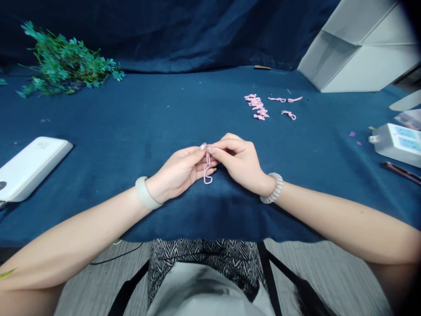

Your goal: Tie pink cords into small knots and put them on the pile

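My left hand and my right hand meet over the near middle of the table. Between their fingertips is a pink cord, its looped end hanging down in front of the left fingers. Thumb and forefinger of each hand pinch its upper end, and the fingers hide that part. Farther back on the right lies a small heap of knotted pink cords. Beside the heap are several single cords, one of them a looped cord with a knot.
Dark blue cloth covers the table. A white power bank lies at left, with artificial greenery behind it. On the right are a white box-like stand, a white power strip-like block and a dark pen.
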`<action>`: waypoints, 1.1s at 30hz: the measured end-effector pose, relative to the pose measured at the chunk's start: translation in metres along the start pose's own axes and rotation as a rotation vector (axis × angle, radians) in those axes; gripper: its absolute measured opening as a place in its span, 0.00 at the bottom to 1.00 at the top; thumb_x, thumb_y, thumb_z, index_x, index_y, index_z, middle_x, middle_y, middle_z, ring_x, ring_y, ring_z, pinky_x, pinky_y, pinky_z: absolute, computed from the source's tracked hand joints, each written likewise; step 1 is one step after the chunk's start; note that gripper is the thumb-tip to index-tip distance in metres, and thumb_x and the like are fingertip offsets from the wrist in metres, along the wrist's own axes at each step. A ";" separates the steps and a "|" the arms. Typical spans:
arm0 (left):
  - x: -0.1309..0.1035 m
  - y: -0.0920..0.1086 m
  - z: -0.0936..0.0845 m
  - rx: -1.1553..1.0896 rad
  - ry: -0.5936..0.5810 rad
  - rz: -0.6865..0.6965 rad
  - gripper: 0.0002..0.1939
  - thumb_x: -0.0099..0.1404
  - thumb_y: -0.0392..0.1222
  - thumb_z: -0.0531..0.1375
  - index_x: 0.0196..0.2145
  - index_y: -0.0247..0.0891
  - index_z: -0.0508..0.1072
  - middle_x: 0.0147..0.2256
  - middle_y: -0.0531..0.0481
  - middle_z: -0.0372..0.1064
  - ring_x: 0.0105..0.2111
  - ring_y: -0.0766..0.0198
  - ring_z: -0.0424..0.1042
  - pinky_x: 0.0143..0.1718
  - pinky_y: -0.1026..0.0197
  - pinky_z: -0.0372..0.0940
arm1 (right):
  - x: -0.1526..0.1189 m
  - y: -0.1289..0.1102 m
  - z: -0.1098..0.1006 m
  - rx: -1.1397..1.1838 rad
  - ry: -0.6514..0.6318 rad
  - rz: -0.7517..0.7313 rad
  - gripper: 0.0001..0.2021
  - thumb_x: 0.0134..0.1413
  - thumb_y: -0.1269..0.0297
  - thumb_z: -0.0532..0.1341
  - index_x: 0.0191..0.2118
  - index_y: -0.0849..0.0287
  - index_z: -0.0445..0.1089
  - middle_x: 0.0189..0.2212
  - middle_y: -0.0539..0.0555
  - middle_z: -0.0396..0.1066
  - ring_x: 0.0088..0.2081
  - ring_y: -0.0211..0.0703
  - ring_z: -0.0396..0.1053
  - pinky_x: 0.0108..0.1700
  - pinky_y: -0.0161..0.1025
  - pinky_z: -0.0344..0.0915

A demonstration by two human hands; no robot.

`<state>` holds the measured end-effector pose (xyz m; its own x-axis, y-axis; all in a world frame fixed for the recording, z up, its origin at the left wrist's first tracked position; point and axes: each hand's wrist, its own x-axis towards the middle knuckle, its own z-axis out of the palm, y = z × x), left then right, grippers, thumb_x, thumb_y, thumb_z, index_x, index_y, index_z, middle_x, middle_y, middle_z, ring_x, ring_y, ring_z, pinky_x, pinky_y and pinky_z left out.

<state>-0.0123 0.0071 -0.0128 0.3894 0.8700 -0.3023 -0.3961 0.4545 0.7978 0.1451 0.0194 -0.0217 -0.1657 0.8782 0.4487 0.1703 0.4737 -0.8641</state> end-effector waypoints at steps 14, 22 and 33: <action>-0.009 0.004 -0.001 0.361 0.026 0.019 0.13 0.61 0.48 0.63 0.37 0.35 0.76 0.20 0.56 0.65 0.19 0.74 0.65 0.27 0.68 0.67 | 0.011 0.016 -0.005 0.145 0.196 0.232 0.08 0.56 0.61 0.62 0.30 0.59 0.71 0.23 0.47 0.65 0.24 0.31 0.59 0.27 0.32 0.59; -0.014 0.011 -0.003 0.883 0.184 0.457 0.14 0.65 0.49 0.58 0.31 0.35 0.76 0.29 0.49 0.75 0.30 0.66 0.74 0.35 0.65 0.68 | 0.015 0.022 -0.004 0.266 0.263 0.366 0.09 0.58 0.62 0.60 0.29 0.59 0.68 0.22 0.47 0.63 0.23 0.30 0.58 0.24 0.29 0.58; -0.020 0.012 -0.005 1.143 0.251 0.949 0.09 0.65 0.39 0.59 0.29 0.37 0.76 0.34 0.49 0.75 0.37 0.65 0.73 0.43 0.61 0.66 | 0.014 0.021 -0.005 0.211 0.177 0.344 0.12 0.57 0.59 0.60 0.27 0.60 0.67 0.18 0.45 0.60 0.21 0.31 0.55 0.24 0.33 0.52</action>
<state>-0.0293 -0.0036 0.0000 0.1723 0.8100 0.5606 0.4769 -0.5665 0.6720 0.1513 0.0423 -0.0324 0.0386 0.9890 0.1430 -0.0185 0.1438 -0.9894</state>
